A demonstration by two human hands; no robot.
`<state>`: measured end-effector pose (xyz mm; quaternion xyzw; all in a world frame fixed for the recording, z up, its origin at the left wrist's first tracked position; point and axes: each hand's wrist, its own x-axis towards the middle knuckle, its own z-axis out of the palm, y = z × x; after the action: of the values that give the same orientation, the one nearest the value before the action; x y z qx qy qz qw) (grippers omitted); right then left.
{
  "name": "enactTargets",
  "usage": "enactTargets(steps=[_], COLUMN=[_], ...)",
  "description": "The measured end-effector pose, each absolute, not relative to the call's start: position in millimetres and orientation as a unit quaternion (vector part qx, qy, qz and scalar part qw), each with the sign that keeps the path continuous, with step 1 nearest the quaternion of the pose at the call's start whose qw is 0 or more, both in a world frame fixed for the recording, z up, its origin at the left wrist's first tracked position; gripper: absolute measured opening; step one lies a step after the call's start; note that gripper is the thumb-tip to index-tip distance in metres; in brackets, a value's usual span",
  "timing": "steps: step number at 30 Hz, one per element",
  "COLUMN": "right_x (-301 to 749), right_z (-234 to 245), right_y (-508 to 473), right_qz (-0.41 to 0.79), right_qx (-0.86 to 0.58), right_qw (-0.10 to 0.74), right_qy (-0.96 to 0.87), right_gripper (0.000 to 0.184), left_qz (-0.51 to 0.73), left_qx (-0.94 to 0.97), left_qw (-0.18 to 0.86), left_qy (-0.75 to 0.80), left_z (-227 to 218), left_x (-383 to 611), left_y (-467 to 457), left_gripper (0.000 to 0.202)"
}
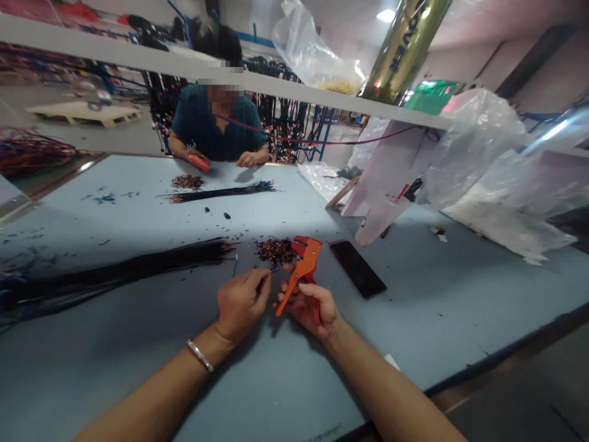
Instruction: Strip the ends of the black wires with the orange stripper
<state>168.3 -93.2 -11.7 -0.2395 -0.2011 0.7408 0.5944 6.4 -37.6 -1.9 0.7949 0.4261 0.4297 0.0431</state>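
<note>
My left hand (pixel 243 304) is closed in a pinch on a thin black wire (pixel 236 265), mostly hidden by the fingers; a short piece shows behind the knuckles. My right hand (pixel 315 304) is wrapped around the handles of an orange and red wire stripper (pixel 306 261), its jaws pointing up and away from me. Just beyond both hands lies a heap of short dark and copper-coloured scraps (pixel 276 250). A long bundle of black wires (pixel 138 268) stretches across the left of the table, its copper-coloured ends toward my left hand.
A black phone (pixel 359 268) lies right of the stripper. Across the table (pixel 257 380), a co-worker (pixel 221 123) holds a red tool (pixel 199 162) behind a smaller wire bundle (pixel 225 191) and scrap pile (pixel 187 182). A plastic cup (pixel 381 218) and clear bags (pixel 478 141) are at right.
</note>
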Motion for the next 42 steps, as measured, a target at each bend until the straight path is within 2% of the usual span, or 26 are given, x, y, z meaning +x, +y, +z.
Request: enactTargets(steps=[4, 12, 18, 24, 42], right_x=[168, 168, 168, 175, 181], right_z=[-10, -9, -7, -4, 5], right_y=[-94, -94, -93, -103, -121], right_qz=[0.738, 0.733, 0.732, 0.774, 0.783], right_qx=[-0.248, -0.242, -0.261, -0.260, -0.299], right_qw=[0.596, 0.609, 0.598, 0.522, 0.451], right_qy=[-0.195, -0.182, -0.195, -0.248, -0.307], right_gripper=[0.040, 0.040, 0.041, 0.039, 0.044], left_qz=[0.399, 0.346, 0.443, 0.487, 0.491], left_qx=[0.796, 0.789, 0.719, 0.658, 0.653], left_qw=[0.040, 0.166, 0.282, 0.354, 0.413], left_qy=[0.453, 0.480, 0.456, 0.452, 0.401], left_z=[-1, -5, -2, 4, 4], left_x=[7, 8, 6, 6, 7], left_y=[-37, -31, -23, -20, -25], left_gripper=[0.019, 0.018, 0.019, 0.019, 0.019])
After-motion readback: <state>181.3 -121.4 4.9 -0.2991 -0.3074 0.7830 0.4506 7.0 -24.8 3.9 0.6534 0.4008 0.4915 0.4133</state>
